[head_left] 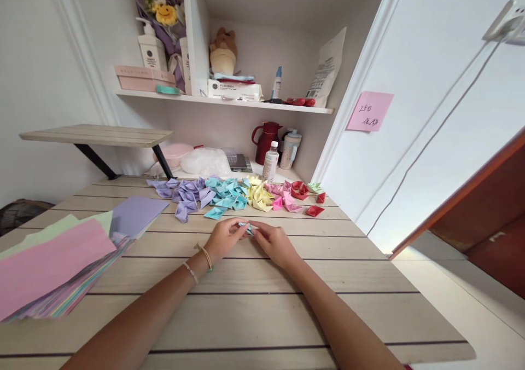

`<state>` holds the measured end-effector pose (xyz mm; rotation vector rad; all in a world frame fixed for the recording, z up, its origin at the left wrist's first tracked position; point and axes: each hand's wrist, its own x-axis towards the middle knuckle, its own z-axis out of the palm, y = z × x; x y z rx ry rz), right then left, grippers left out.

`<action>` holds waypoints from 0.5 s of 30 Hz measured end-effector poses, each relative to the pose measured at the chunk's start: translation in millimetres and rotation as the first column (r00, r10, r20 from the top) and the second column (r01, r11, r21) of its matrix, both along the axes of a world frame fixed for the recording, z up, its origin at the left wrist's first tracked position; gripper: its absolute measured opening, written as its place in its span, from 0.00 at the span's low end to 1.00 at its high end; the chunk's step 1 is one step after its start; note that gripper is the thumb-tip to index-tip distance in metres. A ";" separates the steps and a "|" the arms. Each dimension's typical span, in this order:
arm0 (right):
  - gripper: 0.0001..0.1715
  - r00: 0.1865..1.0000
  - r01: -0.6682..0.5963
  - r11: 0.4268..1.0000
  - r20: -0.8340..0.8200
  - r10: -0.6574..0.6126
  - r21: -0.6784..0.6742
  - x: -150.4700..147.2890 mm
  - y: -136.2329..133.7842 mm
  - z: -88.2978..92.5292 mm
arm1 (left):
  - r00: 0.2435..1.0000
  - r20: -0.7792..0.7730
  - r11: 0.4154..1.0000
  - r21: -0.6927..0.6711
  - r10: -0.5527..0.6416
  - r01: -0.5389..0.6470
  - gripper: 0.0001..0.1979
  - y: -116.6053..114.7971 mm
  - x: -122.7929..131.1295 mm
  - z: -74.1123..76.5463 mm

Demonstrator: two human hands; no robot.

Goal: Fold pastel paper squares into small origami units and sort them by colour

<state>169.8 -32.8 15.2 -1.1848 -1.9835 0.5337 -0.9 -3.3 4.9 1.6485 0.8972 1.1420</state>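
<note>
A small folded piece of blue paper [247, 228] is pinched between both hands, just above the slatted table [262, 282]. My left hand [225, 237] grips its left side, with a bracelet and a beaded band on the wrist. On the right side, my right hand [275, 243] holds it with thumb and fingers. Just beyond the hands lie folded paper boats in colour groups: purple [186, 192], blue [229, 192], yellow [259, 195], pink [283, 196], red [314, 211] and green [315, 187].
Stacked coloured paper sheets [53, 255] lie at the left. A small raised wooden shelf [98, 134] stands behind them. At the back are a clear bottle [270, 163], a dark red jug [267, 143], a tumbler [290, 150] and a plastic bag [205, 162].
</note>
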 end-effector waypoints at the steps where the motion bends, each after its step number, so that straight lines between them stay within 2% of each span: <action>1: 0.19 1.000 0.026 1.000 0.001 -0.026 -0.010 0.1 0.0 -0.6 | 0.999 -0.036 0.999 0.046 0.020 -0.018 0.14 -0.8 0.1 1.1; 4: 0.19 0.996 0.093 0.995 0.013 -0.093 -0.023 -0.2 0.3 -2.5 | 0.986 -0.152 0.982 0.183 0.072 -0.043 0.13 -2.9 0.3 3.5; 7: 0.14 0.994 0.092 0.995 -0.053 -0.094 -0.024 -1.6 2.0 -5.8 | 0.982 -0.167 0.976 0.212 0.091 -0.055 0.15 -3.8 1.2 1.9; 10: 0.10 0.973 0.056 0.997 -0.222 -0.065 -0.048 -3.6 5.5 -10.2 | 0.990 -0.125 0.992 0.117 0.059 -0.045 0.19 -2.7 2.4 -2.3; 12: 0.07 0.948 0.035 0.997 -0.314 -0.055 -0.069 -4.2 7.9 -12.5 | 0.997 -0.072 1.000 0.017 0.018 -0.016 0.19 -1.3 2.5 -4.2; 15: 0.05 0.943 0.058 0.996 -0.323 -0.078 -0.073 -3.6 9.3 -13.2 | 0.995 0.060 0.984 -0.156 -0.077 0.085 0.19 -0.2 1.5 -3.8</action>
